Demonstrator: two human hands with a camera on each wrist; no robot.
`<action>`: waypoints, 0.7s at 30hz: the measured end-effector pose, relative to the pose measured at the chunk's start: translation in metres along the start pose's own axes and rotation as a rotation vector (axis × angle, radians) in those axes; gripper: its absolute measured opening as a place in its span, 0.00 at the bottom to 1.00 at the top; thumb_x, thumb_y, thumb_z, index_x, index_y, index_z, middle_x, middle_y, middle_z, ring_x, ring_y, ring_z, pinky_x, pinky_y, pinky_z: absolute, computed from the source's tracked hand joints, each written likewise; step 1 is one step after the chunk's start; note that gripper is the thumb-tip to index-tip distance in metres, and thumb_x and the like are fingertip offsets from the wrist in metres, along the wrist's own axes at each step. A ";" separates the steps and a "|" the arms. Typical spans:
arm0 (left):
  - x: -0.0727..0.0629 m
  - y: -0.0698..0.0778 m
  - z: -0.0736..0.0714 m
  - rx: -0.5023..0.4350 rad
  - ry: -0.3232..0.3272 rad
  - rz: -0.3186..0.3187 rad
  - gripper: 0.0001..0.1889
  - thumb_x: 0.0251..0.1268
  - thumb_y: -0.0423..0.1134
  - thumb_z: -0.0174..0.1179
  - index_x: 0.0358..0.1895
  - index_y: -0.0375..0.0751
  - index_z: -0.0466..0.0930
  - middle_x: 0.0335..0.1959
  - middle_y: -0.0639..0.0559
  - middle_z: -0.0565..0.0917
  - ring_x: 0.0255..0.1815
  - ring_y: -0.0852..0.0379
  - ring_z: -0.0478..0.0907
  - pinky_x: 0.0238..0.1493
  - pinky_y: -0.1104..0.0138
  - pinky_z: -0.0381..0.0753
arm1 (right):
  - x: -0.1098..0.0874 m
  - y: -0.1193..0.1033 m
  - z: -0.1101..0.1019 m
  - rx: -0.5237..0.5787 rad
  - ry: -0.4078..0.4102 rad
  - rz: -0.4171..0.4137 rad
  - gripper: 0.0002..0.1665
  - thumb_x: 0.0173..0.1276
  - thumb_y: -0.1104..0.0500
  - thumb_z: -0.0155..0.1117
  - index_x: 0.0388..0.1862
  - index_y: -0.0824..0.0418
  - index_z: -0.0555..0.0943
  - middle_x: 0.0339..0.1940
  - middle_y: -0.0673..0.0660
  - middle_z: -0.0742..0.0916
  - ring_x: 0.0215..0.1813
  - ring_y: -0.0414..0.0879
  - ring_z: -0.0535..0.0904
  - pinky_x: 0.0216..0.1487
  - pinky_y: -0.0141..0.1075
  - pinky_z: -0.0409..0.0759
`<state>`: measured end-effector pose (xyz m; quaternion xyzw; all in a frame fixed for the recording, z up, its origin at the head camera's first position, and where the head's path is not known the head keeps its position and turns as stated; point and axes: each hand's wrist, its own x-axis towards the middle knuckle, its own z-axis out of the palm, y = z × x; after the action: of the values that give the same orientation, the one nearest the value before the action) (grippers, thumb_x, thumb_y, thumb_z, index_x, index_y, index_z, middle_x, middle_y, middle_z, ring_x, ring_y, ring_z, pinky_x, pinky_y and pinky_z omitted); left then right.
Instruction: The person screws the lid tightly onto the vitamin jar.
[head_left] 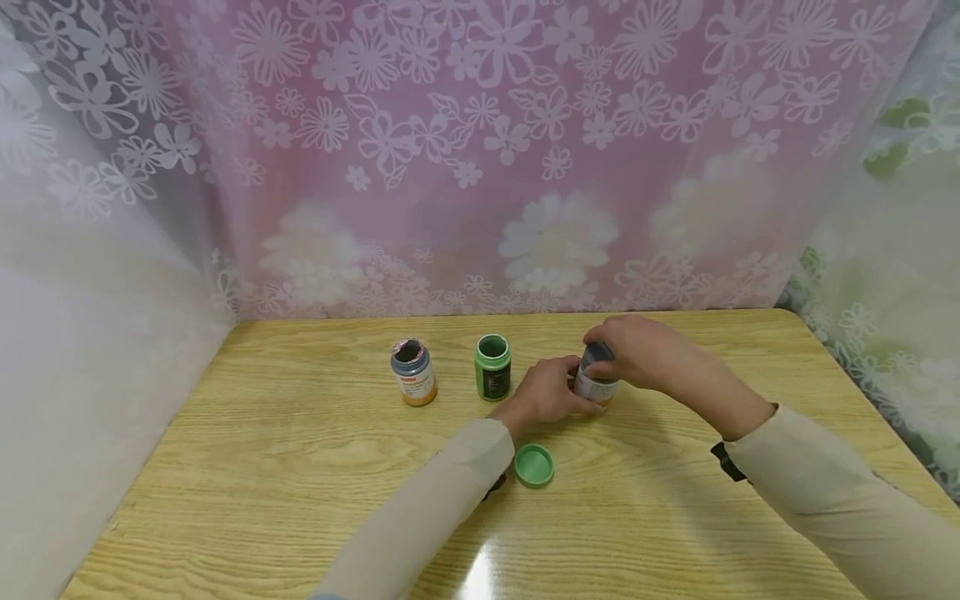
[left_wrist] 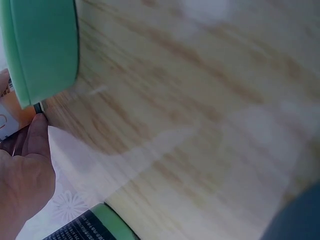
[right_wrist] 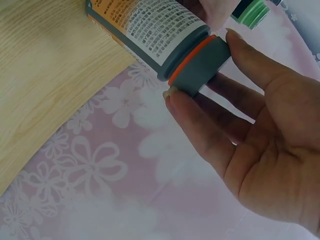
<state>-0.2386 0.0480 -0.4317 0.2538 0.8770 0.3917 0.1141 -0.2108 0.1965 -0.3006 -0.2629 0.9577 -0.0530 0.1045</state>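
Note:
On the right of the table stands an upright jar (head_left: 591, 390) with a white and orange label and a dark grey cap (head_left: 597, 354). My left hand (head_left: 549, 390) holds the jar's body low down. From above, my right hand (head_left: 643, 348) grips the cap by its sides. In the right wrist view, the fingertips and thumb pinch the cap (right_wrist: 202, 67), and an orange-red ring shows at its lower edge. The cap sits at the jar's neck; whether it is loose I cannot tell. The left wrist view shows my left hand (left_wrist: 27, 182) against the jar's label (left_wrist: 12, 114).
An uncapped green jar (head_left: 492, 371) stands left of my left hand. Farther left is an uncapped grey jar (head_left: 415, 377) with torn foil at its rim. A green lid (head_left: 534, 465) lies by my left forearm. A pink floral curtain (head_left: 487, 167) hangs behind the wooden table (head_left: 300, 467).

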 end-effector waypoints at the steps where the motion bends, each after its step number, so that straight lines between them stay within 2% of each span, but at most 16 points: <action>1: 0.000 0.000 0.000 -0.002 0.001 0.001 0.28 0.50 0.50 0.73 0.55 0.50 0.77 0.46 0.60 0.82 0.44 0.66 0.78 0.42 0.74 0.76 | 0.000 0.000 0.000 -0.001 0.004 0.005 0.24 0.65 0.54 0.67 0.55 0.66 0.78 0.44 0.59 0.82 0.41 0.50 0.78 0.39 0.42 0.77; 5: -0.001 -0.001 0.000 0.004 0.004 0.002 0.28 0.50 0.51 0.73 0.56 0.50 0.76 0.46 0.60 0.81 0.44 0.66 0.78 0.42 0.73 0.76 | 0.000 0.002 0.003 -0.010 0.016 0.015 0.25 0.66 0.51 0.66 0.56 0.64 0.78 0.45 0.59 0.81 0.40 0.49 0.78 0.37 0.43 0.77; 7: -0.001 -0.001 0.000 0.016 0.003 0.004 0.28 0.51 0.51 0.73 0.56 0.50 0.76 0.46 0.60 0.81 0.44 0.65 0.78 0.42 0.73 0.76 | 0.000 0.005 0.005 -0.032 0.022 0.014 0.28 0.67 0.46 0.63 0.58 0.62 0.77 0.48 0.61 0.81 0.43 0.52 0.79 0.39 0.46 0.78; 9: -0.002 -0.001 0.000 0.026 -0.001 0.008 0.28 0.51 0.51 0.72 0.56 0.50 0.76 0.47 0.59 0.81 0.45 0.65 0.78 0.42 0.73 0.76 | 0.000 0.010 0.006 -0.041 0.024 -0.006 0.31 0.68 0.43 0.61 0.62 0.61 0.75 0.54 0.62 0.80 0.49 0.56 0.78 0.44 0.51 0.77; 11: -0.001 -0.002 0.000 0.029 -0.004 0.012 0.28 0.51 0.52 0.72 0.57 0.50 0.76 0.47 0.59 0.81 0.45 0.65 0.78 0.42 0.73 0.76 | -0.001 0.015 0.005 -0.021 0.023 -0.065 0.32 0.69 0.42 0.59 0.65 0.59 0.73 0.60 0.64 0.77 0.57 0.60 0.75 0.50 0.55 0.75; 14: 0.000 -0.002 0.000 0.028 -0.003 0.016 0.28 0.51 0.52 0.72 0.56 0.49 0.76 0.46 0.60 0.81 0.43 0.66 0.78 0.41 0.74 0.76 | 0.000 0.020 0.000 0.044 -0.002 -0.202 0.31 0.67 0.48 0.64 0.66 0.58 0.73 0.64 0.64 0.73 0.63 0.61 0.70 0.55 0.54 0.72; 17: 0.001 -0.003 0.001 0.025 -0.002 0.019 0.29 0.51 0.52 0.73 0.56 0.48 0.76 0.45 0.60 0.81 0.42 0.68 0.78 0.41 0.75 0.76 | 0.001 0.024 -0.007 0.088 -0.047 -0.312 0.27 0.63 0.58 0.69 0.62 0.58 0.76 0.62 0.62 0.75 0.62 0.59 0.71 0.54 0.52 0.73; 21: 0.002 -0.003 0.001 0.019 0.002 0.022 0.30 0.50 0.51 0.73 0.58 0.50 0.76 0.46 0.61 0.81 0.43 0.67 0.78 0.41 0.75 0.75 | 0.003 0.026 -0.012 0.112 -0.086 -0.356 0.22 0.61 0.65 0.69 0.55 0.57 0.80 0.56 0.55 0.79 0.57 0.54 0.74 0.52 0.49 0.74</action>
<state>-0.2411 0.0477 -0.4347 0.2643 0.8779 0.3847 0.1066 -0.2287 0.2178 -0.2939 -0.4242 0.8861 -0.1123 0.1489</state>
